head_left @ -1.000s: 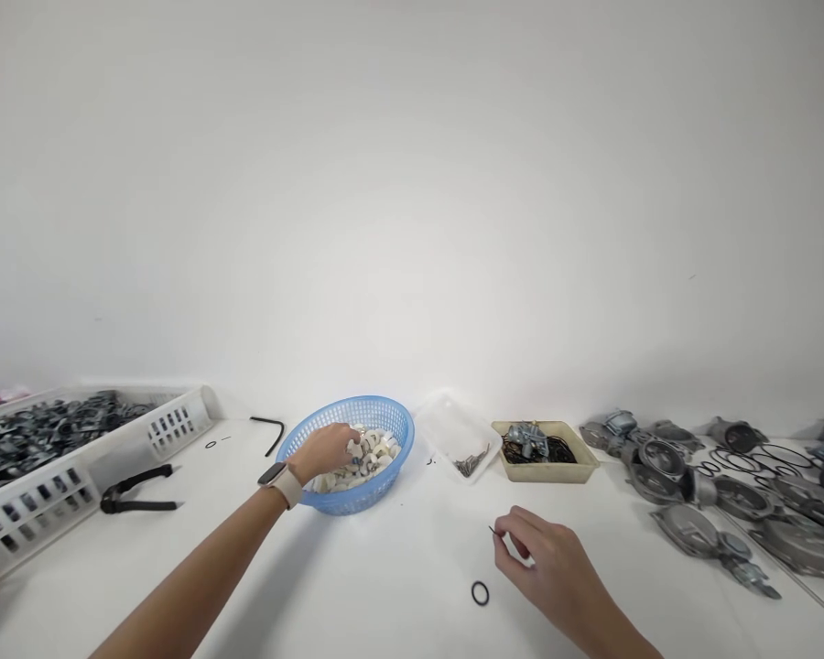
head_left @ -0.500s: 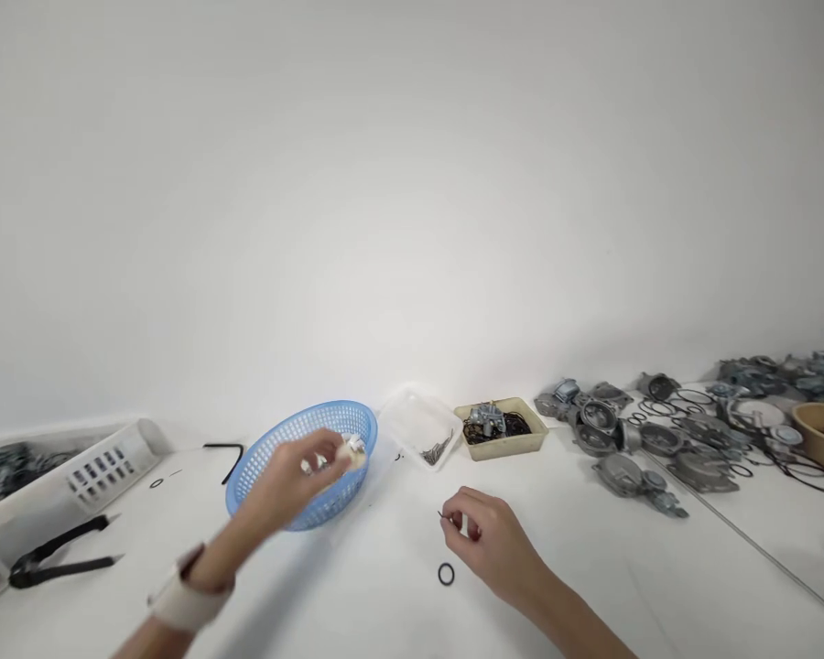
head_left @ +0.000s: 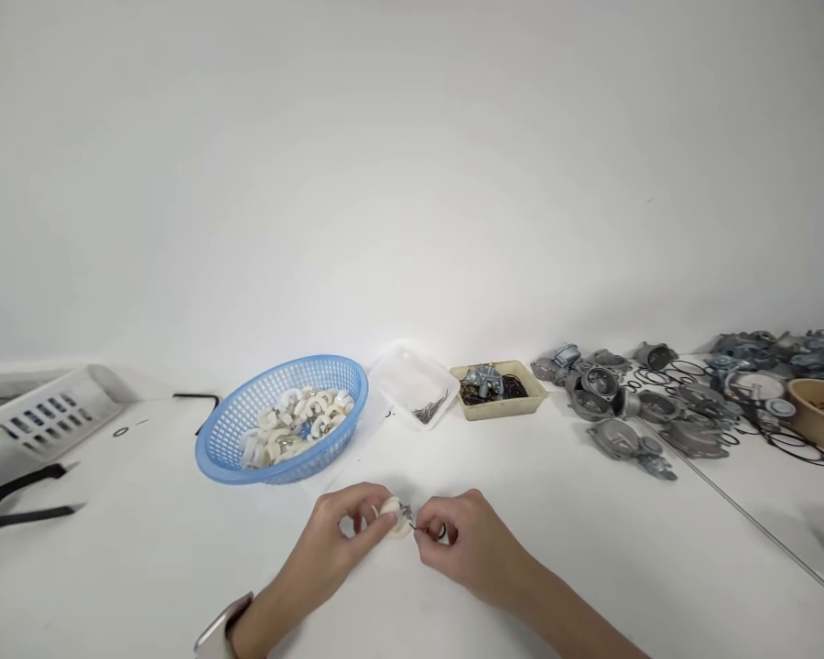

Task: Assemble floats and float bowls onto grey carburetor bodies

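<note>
My left hand (head_left: pixel 347 535) pinches a white plastic carburetor float (head_left: pixel 391 507) with a small metal hinge on its right side. Close against that hinge, my right hand (head_left: pixel 471 547) is closed with thumb and forefinger on a thin dark metal pin (head_left: pixel 413 525); its inner end is hidden by the fingertips. Part of a black rubber ring (head_left: pixel 442 531) shows by the right fingers, apparently lying on the table. Beyond the left hand, a blue plastic basket (head_left: pixel 212 462) contains several more white floats (head_left: pixel 295 426). A white tray (head_left: pixel 405 371) holds thin metal pins (head_left: pixel 428 410).
A cream tray (head_left: pixel 501 411) holds black rings and a metal carburetor body (head_left: pixel 485 380). Grey metal castings (head_left: pixel 618 439) and rings spread along the right, near a tan bowl (head_left: pixel 820 421). At left are a hex key (head_left: pixel 196 396), black-handled pliers (head_left: pixel 24 502) and a white basket (head_left: pixel 48 426).
My left hand has come from over the blue basket toward the front middle with the float. My right hand has shifted slightly left and now meets it. The camera view has tilted slightly.
</note>
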Demonstrator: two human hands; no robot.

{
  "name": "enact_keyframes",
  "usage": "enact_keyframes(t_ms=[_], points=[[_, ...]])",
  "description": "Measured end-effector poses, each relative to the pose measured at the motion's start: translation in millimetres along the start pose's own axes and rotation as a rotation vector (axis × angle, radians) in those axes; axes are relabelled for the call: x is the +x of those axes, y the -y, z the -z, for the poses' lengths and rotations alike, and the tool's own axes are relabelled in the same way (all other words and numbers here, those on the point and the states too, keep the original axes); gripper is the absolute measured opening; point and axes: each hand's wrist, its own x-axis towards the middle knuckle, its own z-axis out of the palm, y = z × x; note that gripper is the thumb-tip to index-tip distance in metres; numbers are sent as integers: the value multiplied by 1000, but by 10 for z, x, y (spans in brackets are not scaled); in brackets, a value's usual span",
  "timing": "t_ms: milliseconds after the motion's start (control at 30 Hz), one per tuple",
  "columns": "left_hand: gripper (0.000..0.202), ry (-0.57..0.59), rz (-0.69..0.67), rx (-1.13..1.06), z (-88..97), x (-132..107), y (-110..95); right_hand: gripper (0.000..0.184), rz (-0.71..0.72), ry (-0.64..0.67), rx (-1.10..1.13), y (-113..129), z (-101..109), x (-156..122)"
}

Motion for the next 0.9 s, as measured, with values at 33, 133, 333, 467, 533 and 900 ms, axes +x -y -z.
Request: enact_keyframes(t_ms=[33, 133, 333, 467, 533, 900], points=[[25, 1, 1, -5, -11, -6, -7, 15, -12, 8, 3, 5, -6, -1], [23, 4, -21, -1, -44, -13, -31, 14, -52, 17, 11, 1, -22, -7], [24, -16, -24, -21, -64, -18, -48, 12, -80, 28, 46, -1, -12, -17], [25, -18, -6, -35, -81, -23, -15, 12, -90, 17, 68, 10, -4, -11], [25, -12, -12, -33, -85, -23, -2, 12, -93, 6, 72, 12, -9, -12], [23, -27, -145, 148, -89, -76, -5, 15, -264, 97, 355, -98, -57, -22]])
